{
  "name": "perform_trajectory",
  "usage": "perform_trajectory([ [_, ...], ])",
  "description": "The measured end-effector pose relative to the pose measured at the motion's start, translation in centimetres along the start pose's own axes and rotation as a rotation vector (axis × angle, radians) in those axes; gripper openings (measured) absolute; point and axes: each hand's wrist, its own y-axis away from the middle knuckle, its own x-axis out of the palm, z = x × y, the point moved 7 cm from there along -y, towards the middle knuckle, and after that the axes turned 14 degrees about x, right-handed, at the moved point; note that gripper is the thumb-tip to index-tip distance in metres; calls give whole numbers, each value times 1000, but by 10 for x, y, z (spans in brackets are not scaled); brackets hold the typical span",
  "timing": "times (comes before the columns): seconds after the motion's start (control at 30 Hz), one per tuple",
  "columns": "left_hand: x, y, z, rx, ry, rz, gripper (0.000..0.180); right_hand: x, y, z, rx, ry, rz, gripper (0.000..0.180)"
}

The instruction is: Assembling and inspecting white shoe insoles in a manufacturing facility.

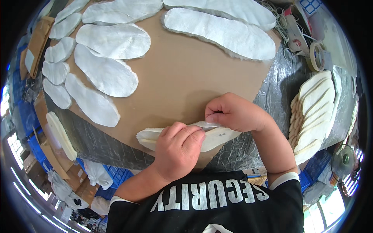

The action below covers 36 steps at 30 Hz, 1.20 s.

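On a dark, glossy table covering (268, 99): one brown board (175, 77), exposed from fleece pieces (112, 40) along its far and left edges to one pale insole (219, 136) across its near corner — left hand (176, 149) grasping its middle, right hand (237, 112) pinching its far edge. Stacked insoles (314, 112), right; blue crates (118, 175) below; fan (344, 158), far right.

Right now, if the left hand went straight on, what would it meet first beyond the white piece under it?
Probably the right hand, ahead and to its right, though depth is unclear.
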Motion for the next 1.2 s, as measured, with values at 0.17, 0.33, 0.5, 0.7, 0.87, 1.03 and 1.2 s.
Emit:
perform_trajectory([
  [0.17, -2, -4, 1, -26, -5, 3, 19, -2, 4, -1, -5, -45, 0, 7],
  [0.33, -2, -3, 5, -72, 6, 14, 19, 1, 8, -2, -11, -98, 16, 5],
  [0.5, -1, -5, 5, -86, 31, -13, 19, 4, 12, -5, -26, -136, 8, 9],
  [0.7, -1, -5, 1, -37, 15, 14, 20, 1, 27, 2, -96, -132, 34, 19],
  [0.87, -2, -2, 2, -50, 69, 21, 24, 4, 35, -2, -34, -160, -98, 25],
  [1.03, -13, 10, 17, -294, 116, 93, 28, 5, 43, -21, -12, -372, -158, 26],
  [1.2, -5, 9, 11, -194, 69, 236, 19, 5, 51, 1, -237, 96, -316, 35],
])
